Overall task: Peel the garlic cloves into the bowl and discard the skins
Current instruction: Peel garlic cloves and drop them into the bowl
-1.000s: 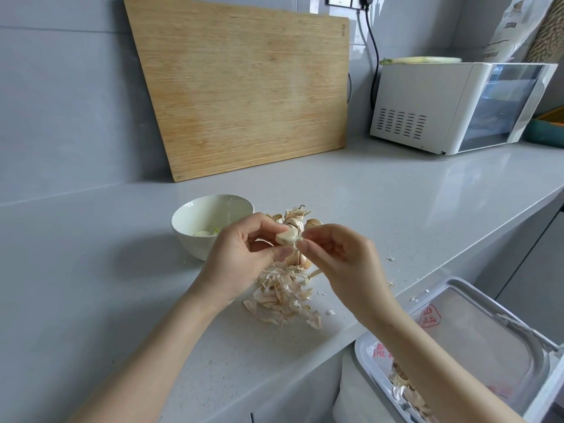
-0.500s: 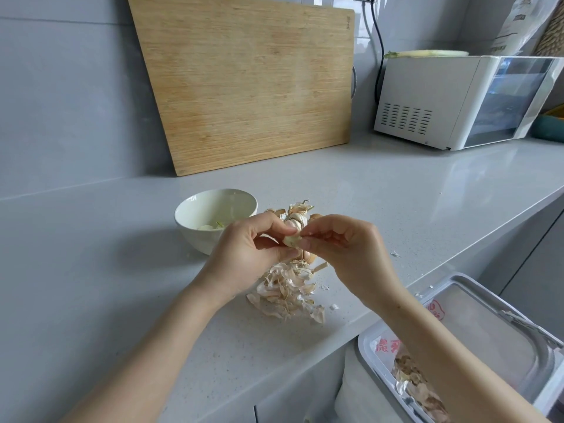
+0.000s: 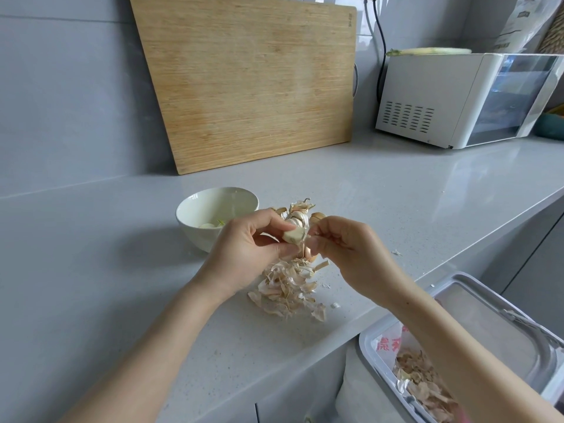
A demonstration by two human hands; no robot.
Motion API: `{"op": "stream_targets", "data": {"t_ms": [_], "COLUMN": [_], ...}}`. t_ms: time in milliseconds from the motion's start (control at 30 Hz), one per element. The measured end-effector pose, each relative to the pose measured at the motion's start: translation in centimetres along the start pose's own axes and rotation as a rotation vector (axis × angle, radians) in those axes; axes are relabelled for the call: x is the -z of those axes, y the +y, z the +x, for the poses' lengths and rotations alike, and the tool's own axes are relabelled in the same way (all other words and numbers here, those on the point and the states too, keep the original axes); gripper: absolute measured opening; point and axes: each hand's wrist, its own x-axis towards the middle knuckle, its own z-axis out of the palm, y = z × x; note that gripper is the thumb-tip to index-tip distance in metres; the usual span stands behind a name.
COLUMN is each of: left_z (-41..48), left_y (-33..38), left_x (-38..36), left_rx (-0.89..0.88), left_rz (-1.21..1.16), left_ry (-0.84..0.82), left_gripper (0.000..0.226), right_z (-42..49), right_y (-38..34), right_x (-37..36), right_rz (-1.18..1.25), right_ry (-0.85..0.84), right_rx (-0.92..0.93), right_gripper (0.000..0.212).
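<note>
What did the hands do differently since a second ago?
Hardly anything. The left hand still pinches the pale garlic clove and the right hand still picks at its tip; the clove shows a little more now. The white round bowl, the heap of papery skins and the wooden chopping board stayed put.

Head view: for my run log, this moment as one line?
left hand: holds garlic clove | right hand: pinches its end | bowl: peeled garlic inside | skins: piled on counter

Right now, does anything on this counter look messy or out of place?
A heap of garlic skins lies on the counter rather than in the bin, and loose flakes are scattered toward its edge. Nothing else stands out.
</note>
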Motion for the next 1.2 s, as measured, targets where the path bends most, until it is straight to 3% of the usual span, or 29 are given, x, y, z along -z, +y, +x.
{"op": "stream_targets", "data": {"t_ms": [167, 400, 600, 900, 1033, 1200], "left_z": [0.2, 0.1, -0.1, -0.1, 0.0, 0.1], "left_y": [0.2, 0.1, -0.2, -0.2, 0.1, 0.3], "left_x": [0.0, 0.0, 0.0, 0.0, -0.1, -0.1], "left_rx": [0.021, 0.010, -0.003, 0.025, 0.032, 0.043], "left_rz": [-0.081, -0.076, 0.003, -0.010, -0.058, -0.137], "left_ry": [0.036, 0.024, 0.014, -0.011, 0.009, 0.032], "left_gripper": [0.026, 0.027, 0.042, 0.037, 0.030, 0.026], "right_z": [-0.4, -0.5, -0.1, 0.3, 0.1, -0.5], "right_y": [0.7, -0.6, -1.3, -1.0, -0.1, 0.7], "right_x": [-0.2, -0.6, -0.7, -0.6, -0.7, -0.7], "right_rz": [0.005, 0.205, 0.019, -0.204, -0.236, -0.106], "right_ry": [0.028, 0.212, 0.206, 0.113, 0.110, 0.143], "right_rx": [-0.042, 0.049, 0.107, 0.192, 0.198, 0.092], "right_gripper": [0.025, 0.016, 0.018, 0.026, 0.020, 0.015]}}
